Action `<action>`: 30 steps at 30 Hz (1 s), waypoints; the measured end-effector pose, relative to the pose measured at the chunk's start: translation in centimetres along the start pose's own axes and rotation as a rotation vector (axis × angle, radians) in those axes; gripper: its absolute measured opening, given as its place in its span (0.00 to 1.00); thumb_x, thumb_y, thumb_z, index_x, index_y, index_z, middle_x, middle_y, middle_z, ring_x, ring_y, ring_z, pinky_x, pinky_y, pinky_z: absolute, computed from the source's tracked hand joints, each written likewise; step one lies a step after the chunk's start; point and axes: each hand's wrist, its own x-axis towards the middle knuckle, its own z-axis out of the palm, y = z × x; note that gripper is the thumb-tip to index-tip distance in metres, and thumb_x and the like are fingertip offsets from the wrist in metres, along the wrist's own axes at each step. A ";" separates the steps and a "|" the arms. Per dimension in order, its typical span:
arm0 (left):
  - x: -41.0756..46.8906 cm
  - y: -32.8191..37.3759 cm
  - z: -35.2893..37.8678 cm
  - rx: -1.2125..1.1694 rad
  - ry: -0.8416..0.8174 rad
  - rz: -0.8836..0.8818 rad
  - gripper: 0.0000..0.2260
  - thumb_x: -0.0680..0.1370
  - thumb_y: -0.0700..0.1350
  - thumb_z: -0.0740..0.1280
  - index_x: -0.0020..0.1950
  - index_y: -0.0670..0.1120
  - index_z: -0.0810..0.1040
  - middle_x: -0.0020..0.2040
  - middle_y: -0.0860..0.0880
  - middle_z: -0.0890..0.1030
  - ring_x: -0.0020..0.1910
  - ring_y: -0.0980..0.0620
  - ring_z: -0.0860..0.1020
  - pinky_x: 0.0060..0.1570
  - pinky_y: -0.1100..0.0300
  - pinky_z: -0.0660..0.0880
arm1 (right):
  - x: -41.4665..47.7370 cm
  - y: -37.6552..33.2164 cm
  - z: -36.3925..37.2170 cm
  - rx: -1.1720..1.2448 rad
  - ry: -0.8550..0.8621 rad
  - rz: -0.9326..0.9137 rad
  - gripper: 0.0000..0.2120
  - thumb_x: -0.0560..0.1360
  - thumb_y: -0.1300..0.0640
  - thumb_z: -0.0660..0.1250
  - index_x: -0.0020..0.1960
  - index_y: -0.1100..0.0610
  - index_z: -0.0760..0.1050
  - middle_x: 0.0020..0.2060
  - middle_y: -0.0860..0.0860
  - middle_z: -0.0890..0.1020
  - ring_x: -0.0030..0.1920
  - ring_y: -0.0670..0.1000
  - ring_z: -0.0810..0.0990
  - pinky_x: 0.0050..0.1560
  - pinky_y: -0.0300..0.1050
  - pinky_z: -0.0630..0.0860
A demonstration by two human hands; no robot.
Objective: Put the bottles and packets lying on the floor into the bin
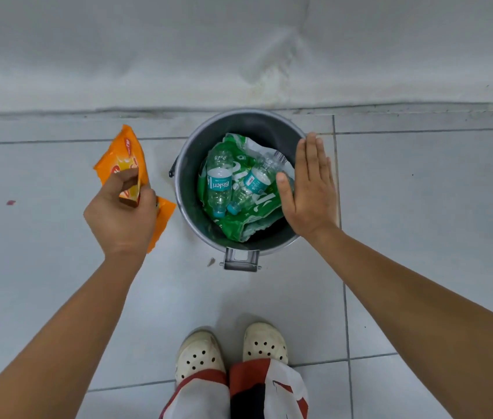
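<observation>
A round grey bin (192, 152) stands on the tiled floor by the wall. Inside it lie a crumpled green packet (248, 220) and two clear plastic bottles with teal labels: one (219, 181) on the left and another (255, 182) tilted beside it. My left hand (122, 214) pinches an orange packet (124, 154) and holds it in the air just left of the bin. My right hand (308, 186) is flat, fingers together and stretched out, above the bin's right rim with nothing in it.
A grey pedal bracket (241, 260) juts from the bin's near side. My two feet in white perforated clogs (199, 355) stand below it. A pale wall (239, 49) rises right behind the bin. Small specks mark the grey floor tiles at the left.
</observation>
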 end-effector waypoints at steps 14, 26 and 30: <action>-7.0 6.8 7.2 0.213 -0.472 0.511 0.10 0.76 0.43 0.65 0.55 0.47 0.81 0.50 0.46 0.84 0.46 0.43 0.81 0.38 0.58 0.73 | 0.0 0.4 0.2 0.163 0.037 0.006 0.32 0.79 0.46 0.40 0.77 0.63 0.50 0.77 0.58 0.52 0.78 0.54 0.48 0.78 0.51 0.46; -7.2 7.4 8.9 0.396 -0.632 0.591 0.11 0.77 0.52 0.64 0.55 0.47 0.77 0.52 0.48 0.80 0.50 0.45 0.78 0.39 0.57 0.70 | 0.1 0.7 0.3 0.158 0.037 0.004 0.29 0.81 0.48 0.44 0.77 0.62 0.50 0.78 0.57 0.52 0.78 0.53 0.47 0.77 0.50 0.44; -7.1 6.6 6.8 0.478 -0.528 0.643 0.23 0.77 0.59 0.62 0.66 0.47 0.74 0.63 0.47 0.78 0.58 0.45 0.75 0.49 0.51 0.74 | 0.0 0.1 -0.5 0.093 -0.028 0.022 0.33 0.79 0.43 0.39 0.77 0.60 0.48 0.78 0.56 0.50 0.78 0.53 0.46 0.77 0.54 0.45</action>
